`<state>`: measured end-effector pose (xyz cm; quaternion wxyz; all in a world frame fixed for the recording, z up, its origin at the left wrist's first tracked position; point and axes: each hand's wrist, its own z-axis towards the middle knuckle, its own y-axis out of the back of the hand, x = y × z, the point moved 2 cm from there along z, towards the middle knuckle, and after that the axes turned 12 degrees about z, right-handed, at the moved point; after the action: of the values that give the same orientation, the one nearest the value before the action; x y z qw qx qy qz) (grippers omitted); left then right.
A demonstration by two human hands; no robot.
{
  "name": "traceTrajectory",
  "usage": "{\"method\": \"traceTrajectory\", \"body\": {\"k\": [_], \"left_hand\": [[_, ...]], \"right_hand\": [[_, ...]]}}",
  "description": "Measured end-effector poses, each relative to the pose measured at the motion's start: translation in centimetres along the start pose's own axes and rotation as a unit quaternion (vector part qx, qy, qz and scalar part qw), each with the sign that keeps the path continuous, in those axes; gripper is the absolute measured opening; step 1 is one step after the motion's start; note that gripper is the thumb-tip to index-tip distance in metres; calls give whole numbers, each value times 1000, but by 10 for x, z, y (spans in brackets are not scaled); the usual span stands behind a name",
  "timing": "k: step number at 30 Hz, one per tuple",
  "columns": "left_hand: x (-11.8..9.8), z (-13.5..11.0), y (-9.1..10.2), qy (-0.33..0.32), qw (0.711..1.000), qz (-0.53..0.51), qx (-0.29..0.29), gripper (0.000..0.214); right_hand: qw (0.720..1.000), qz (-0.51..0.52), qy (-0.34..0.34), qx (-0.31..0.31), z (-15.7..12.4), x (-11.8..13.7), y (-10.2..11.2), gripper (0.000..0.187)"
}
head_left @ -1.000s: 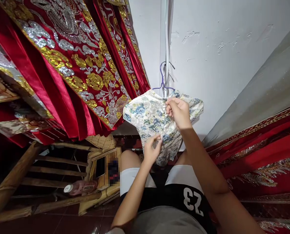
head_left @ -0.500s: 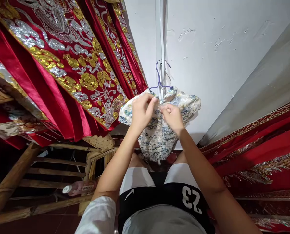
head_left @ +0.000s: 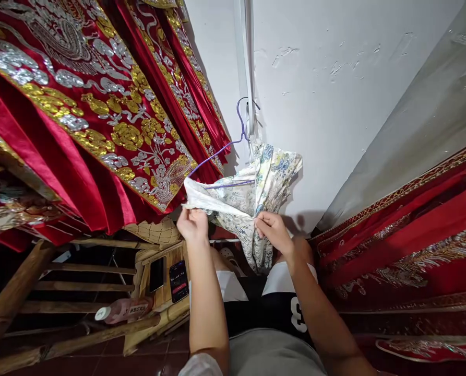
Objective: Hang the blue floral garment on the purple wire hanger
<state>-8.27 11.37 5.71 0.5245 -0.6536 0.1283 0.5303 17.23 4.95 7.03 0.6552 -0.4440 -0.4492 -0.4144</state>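
Observation:
A small cream garment with blue and yellow flowers (head_left: 272, 175) hangs on a purple wire hanger (head_left: 238, 122) against the white wall. The hanger is tilted, its left arm pulled down and bare. My left hand (head_left: 192, 225) is closed on the garment's left edge, drawn out sideways. My right hand (head_left: 272, 231) pinches the cloth near its middle, lower down. The rest of the cloth droops between my knees.
Red robes with gold and silver embroidery (head_left: 99, 104) hang at the left; more red cloth (head_left: 413, 245) lies at the right. A bamboo stool (head_left: 166, 292) bearing two phones (head_left: 178, 279) and a pink bottle (head_left: 123, 310) stands at the lower left.
Both hands have dropped from the garment's collar to lower on the cloth. The left hand pulled its side off the hanger, which now tilts down to the left.

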Motion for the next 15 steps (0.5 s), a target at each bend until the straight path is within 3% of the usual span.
{"method": "traceTrajectory", "body": {"k": [3,6,9,12,15], "left_hand": [[33,-32,-2,80,995,1,-61,18],[53,-57,-10,114,991,21,-60,16],[56,-78,-22,126,991,31,-17,24],[46,-102,-40,134,989,15,57,32],[30,-132,-61,143,975,-16,169,34]], "right_hand": [[998,36,-14,-52,-14,-14,4,33],[993,62,-37,-95,-30,-30,16,33],[993,47,-82,-77,-41,-45,31,35],[993,-19,-110,-33,-41,-52,45,40],[992,-64,-67,-82,-32,-49,52,48]]}}
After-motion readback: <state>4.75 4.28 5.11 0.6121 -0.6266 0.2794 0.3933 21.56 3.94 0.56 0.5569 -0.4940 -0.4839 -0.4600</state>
